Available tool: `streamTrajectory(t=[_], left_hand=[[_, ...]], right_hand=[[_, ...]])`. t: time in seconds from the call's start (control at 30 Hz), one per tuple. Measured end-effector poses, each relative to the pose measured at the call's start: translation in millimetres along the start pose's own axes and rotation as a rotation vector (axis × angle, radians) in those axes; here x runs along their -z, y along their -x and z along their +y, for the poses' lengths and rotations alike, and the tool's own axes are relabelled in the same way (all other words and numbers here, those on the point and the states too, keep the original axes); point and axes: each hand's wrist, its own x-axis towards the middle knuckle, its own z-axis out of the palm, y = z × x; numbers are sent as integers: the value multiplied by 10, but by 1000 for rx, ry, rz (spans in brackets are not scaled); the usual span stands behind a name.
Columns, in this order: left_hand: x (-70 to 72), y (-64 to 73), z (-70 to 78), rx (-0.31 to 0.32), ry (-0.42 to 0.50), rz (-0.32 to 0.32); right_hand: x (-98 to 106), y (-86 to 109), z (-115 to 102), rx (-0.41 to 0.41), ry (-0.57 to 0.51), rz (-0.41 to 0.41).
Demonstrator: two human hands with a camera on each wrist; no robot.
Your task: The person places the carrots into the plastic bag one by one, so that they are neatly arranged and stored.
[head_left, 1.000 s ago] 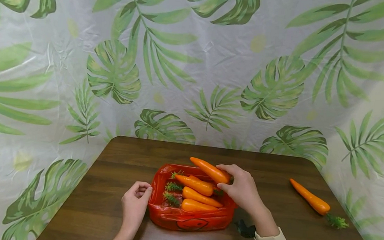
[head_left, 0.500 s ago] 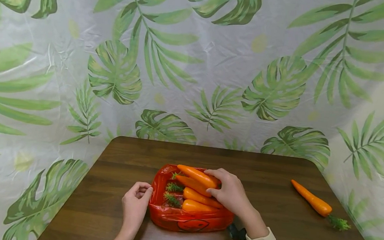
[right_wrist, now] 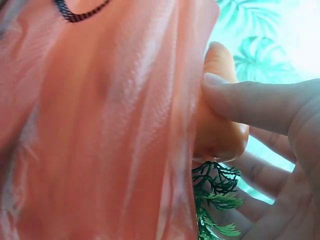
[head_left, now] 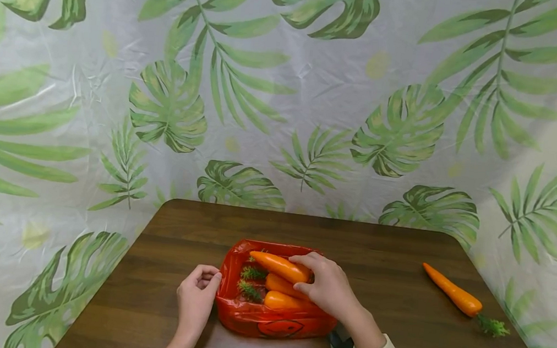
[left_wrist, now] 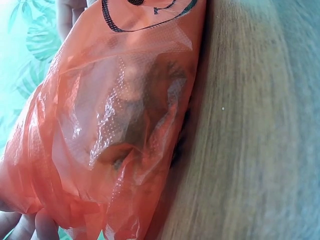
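In the head view a red plastic bag [head_left: 241,314] stands with its mouth up on the table, several orange carrots [head_left: 284,300] with green tops [head_left: 250,290] lying inside. My left hand [head_left: 197,299] pinches the bag's left rim between thumb and fingers. My right hand [head_left: 330,289] grips the thick end of another carrot [head_left: 277,265], low over the others within the bag's mouth, its tip to the left. The right wrist view shows the thumb pressed on this carrot [right_wrist: 220,135], leafy top downward, partly hidden by the bag [right_wrist: 110,130].
One more carrot [head_left: 454,293] lies by itself near the right edge of the dark wooden table [head_left: 381,249]. Behind the table hangs a leaf-patterned cloth [head_left: 324,100]. A black strap piece [head_left: 340,345] shows at my right wrist.
My right hand has lowered its carrot from above the bag's back right down and left onto the carrots inside. The left hand has stayed at the bag's left rim.
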Motion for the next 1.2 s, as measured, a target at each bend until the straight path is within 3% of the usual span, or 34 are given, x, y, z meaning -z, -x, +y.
streamTrajectory(t=[0.33,1.2], left_hand=[[0,-8,-6,-23,12,3],[4,-4,-22,4,-5,5]], right_hand=[[-41,69,2,28,47,-18],[-155,35,73,145,137,-72]])
